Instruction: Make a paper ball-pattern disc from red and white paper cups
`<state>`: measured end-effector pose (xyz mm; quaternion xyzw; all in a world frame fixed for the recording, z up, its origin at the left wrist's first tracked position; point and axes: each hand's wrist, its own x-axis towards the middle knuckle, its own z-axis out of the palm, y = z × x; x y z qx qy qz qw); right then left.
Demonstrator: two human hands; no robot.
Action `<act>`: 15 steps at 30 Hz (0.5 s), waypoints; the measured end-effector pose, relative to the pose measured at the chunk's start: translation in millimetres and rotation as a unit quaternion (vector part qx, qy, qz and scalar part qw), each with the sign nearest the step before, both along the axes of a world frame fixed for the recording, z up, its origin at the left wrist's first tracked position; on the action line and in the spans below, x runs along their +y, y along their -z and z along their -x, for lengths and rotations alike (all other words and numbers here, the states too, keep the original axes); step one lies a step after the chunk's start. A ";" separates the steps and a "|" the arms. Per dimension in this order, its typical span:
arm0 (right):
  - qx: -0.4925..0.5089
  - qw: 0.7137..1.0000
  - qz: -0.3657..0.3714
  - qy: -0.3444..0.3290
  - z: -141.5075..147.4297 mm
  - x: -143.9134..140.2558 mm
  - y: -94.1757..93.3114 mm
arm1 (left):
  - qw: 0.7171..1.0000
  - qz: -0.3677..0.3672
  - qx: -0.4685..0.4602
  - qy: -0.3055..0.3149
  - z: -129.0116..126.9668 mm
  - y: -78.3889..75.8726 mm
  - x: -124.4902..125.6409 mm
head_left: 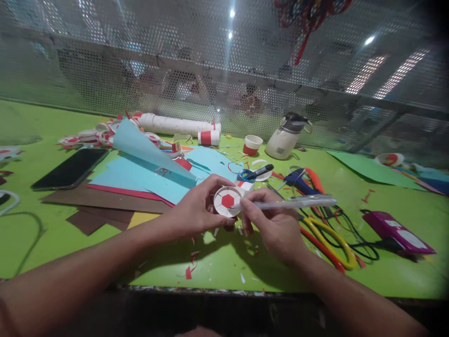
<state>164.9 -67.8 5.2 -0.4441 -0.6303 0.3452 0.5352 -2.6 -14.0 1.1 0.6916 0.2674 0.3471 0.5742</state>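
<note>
My left hand (199,206) is wrapped round a small paper cup (219,199), its round white end turned toward me. A red hexagon sits at the centre of that end, with thin lines running out to the rim. In my right hand (275,222) is a clear pen (298,202), its tip touching or very near the white end beside the hexagon. Just behind the cup lie a black marker (260,172) and a blue roll of tape (245,175). Small red and white paper scraps (189,271) are scattered on the green table below my hands.
Blue paper sheets (140,175) and a black phone (72,168) lie to the left. Yellow-handled scissors (329,241), a glue gun (305,180) and a purple device (398,231) are on the right. Further back stand a red-and-white cup (252,145) and a white bottle (284,138).
</note>
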 end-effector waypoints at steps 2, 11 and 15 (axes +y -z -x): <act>-0.005 1.000 0.001 0.001 0.0 -0.2 0.3 | 1.000 0.004 -0.002 -0.002 -0.3 0.4 0.0; -0.009 1.000 0.005 0.004 0.5 0.3 0.2 | 1.000 0.017 -0.014 0.002 -0.2 0.8 -0.7; -0.006 1.000 0.011 0.002 -0.4 -1.1 1.1 | 1.000 0.012 -0.017 -0.002 -0.5 0.2 -1.6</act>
